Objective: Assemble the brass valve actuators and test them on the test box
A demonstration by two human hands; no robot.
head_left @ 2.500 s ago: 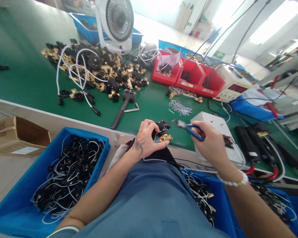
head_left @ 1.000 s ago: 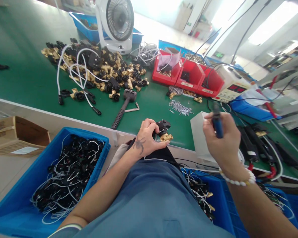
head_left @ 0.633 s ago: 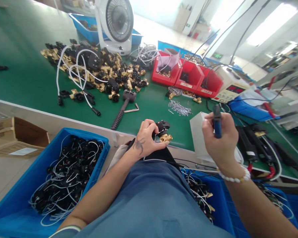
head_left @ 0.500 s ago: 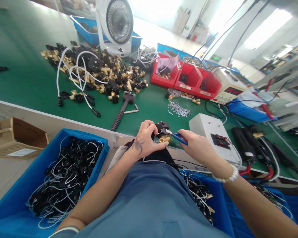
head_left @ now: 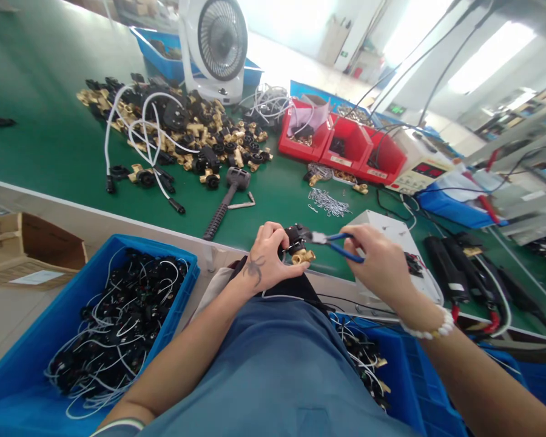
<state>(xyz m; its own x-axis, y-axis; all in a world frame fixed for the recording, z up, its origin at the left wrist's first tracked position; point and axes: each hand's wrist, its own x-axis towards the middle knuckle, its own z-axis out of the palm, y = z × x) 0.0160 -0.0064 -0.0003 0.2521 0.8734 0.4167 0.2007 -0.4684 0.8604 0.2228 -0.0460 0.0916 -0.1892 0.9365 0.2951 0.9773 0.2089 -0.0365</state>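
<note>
My left hand (head_left: 269, 252) grips a brass valve with a black housing (head_left: 302, 257) at the bench's front edge, thumb along the brass and fingers around the black part. In my right hand (head_left: 377, 255) is a pair of pliers with blue handles (head_left: 341, 239). Their handles are spread, and the jaws point left toward the valve's black housing. Whether the jaw tips touch it I cannot tell. Beyond the valve lies a pile of small silver clips (head_left: 330, 202) on the green bench.
A hammer (head_left: 225, 200) and a hex key (head_left: 243, 203) lie left of the clips. Behind are heaped brass valves (head_left: 191, 130), a white fan (head_left: 221, 48) and red bins (head_left: 341, 145). A grey box (head_left: 373, 223) stands right. Blue crates (head_left: 175, 303) flank my lap.
The pliers have drawn back to the right from the valve, and their handles have spread apart. My right hand moved with them. My left hand keeps the valve in nearly the same place.
</note>
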